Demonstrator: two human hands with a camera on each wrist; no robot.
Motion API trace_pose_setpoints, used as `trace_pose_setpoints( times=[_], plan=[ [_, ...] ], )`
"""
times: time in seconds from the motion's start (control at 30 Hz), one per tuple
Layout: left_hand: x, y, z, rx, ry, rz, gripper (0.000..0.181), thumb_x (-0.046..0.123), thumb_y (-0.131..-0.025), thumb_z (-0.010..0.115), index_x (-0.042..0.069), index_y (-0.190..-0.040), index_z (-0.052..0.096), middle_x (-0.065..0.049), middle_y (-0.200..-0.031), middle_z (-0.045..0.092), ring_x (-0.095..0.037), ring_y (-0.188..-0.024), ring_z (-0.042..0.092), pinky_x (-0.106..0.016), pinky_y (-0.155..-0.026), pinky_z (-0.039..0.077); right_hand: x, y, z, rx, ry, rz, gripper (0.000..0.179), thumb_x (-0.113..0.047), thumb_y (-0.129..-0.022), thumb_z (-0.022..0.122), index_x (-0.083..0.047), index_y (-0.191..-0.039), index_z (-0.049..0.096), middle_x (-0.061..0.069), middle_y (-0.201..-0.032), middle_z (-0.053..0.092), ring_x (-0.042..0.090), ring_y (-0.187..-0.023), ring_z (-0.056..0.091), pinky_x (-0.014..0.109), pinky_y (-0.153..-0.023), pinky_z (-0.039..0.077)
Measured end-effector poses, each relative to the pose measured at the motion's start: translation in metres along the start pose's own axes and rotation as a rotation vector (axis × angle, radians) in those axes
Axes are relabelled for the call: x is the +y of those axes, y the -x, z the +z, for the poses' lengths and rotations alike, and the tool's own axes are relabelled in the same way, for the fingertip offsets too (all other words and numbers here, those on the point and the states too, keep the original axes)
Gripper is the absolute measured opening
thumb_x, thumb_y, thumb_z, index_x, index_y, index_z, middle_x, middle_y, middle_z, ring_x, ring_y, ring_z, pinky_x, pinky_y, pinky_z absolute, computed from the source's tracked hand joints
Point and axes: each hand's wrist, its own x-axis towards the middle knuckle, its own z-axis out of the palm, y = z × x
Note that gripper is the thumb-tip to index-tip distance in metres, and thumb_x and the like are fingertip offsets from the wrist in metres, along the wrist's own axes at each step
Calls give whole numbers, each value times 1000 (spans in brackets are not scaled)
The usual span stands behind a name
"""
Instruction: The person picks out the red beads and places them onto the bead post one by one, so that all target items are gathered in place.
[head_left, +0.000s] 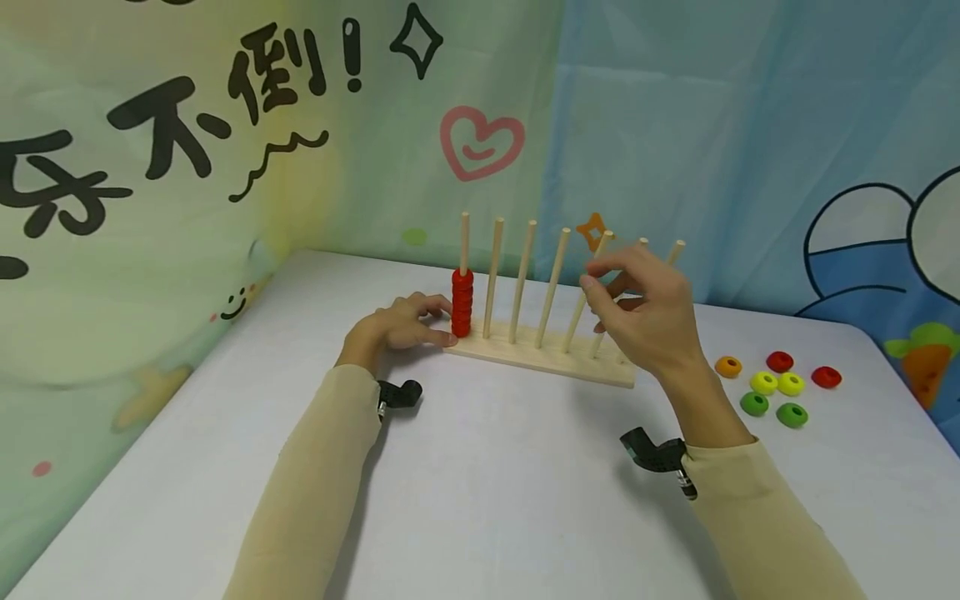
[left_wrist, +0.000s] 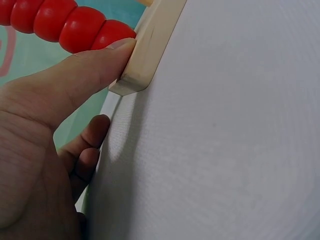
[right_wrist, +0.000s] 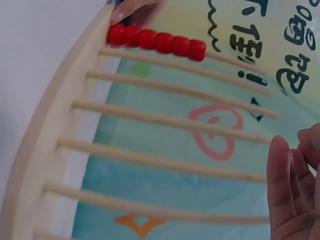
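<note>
A wooden peg rack (head_left: 540,358) with a row of upright rods stands toward the back of the table. Its leftmost rod carries a stack of red beads (head_left: 462,304). My left hand (head_left: 401,323) grips the left end of the base; in the left wrist view its thumb (left_wrist: 107,60) lies against the base beside the lowest red bead. My right hand (head_left: 648,304) is raised in front of the rods at the right, thumb and index finger bent toward each other. No bead shows between the right fingers (right_wrist: 281,175) in the right wrist view.
Loose beads lie on the white table (head_left: 480,483) right of the rack: two red (head_left: 780,362), two yellow (head_left: 763,382), two green (head_left: 792,415) and one orange (head_left: 727,367). A printed cloth backdrop (head_left: 645,117) hangs behind the table.
</note>
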Motion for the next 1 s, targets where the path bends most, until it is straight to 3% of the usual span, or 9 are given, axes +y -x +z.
trace_pose_setpoints(
  times=[0.37, 0.7, 1.0],
  plan=[
    [-1, -1, 0, 0, 7, -9, 44, 56, -81, 71, 42, -119, 55, 5, -135, 46, -25, -126, 36, -61, -105, 26, 19, 25, -21, 41, 100, 3, 13, 17, -80, 67, 9, -90, 67, 16, -84, 63, 9, -53, 60, 15, -50, 50],
    [-1, -2, 1, -6, 7, -6, 45, 57, -81, 71, 42, -120, 55, 5, -136, 45, -25, -126, 35, -60, -104, 28, 67, 58, -52, 29, 237, 145, 14, 3, -85, 71, -2, -99, 70, 4, -91, 64, 0, -59, 60, 12, -53, 50],
    [-1, -1, 0, -6, 5, 1, 46, 56, -81, 71, 41, -121, 55, 5, -135, 46, -25, -126, 36, -58, -102, 31, 85, 74, -78, 12, 332, 247, 16, -4, -89, 71, -3, -104, 70, -3, -93, 62, -4, -59, 57, 8, -55, 47]
  ],
)
